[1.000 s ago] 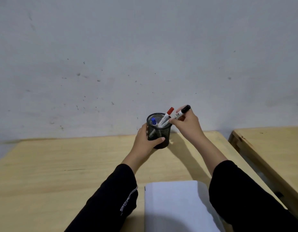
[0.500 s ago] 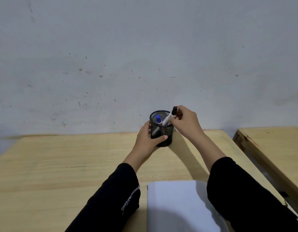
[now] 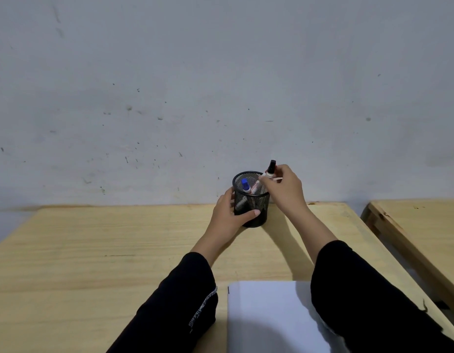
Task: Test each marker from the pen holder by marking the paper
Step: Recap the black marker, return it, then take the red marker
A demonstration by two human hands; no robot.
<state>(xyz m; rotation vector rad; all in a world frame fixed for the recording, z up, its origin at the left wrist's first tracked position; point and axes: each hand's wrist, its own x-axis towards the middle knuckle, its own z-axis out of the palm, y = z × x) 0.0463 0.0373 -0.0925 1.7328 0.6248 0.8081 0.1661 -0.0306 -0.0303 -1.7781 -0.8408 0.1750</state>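
Observation:
A black mesh pen holder stands at the far edge of the wooden table, close to the wall. My left hand wraps around its left side. My right hand is at the holder's right rim, fingers pinched on a black-capped marker that stands nearly upright with its lower end inside the holder. A blue-capped marker and a red-marked marker body lean inside. White paper lies at the near edge, partly under my right sleeve.
The wooden table spreads wide to the left of the holder. A second wooden table stands to the right across a narrow gap. The grey wall rises directly behind the holder.
My right hand swung the black-capped marker from tilted over the rim to nearly upright. The red-capped marker sank lower in the holder. My left hand kept its grip on the holder.

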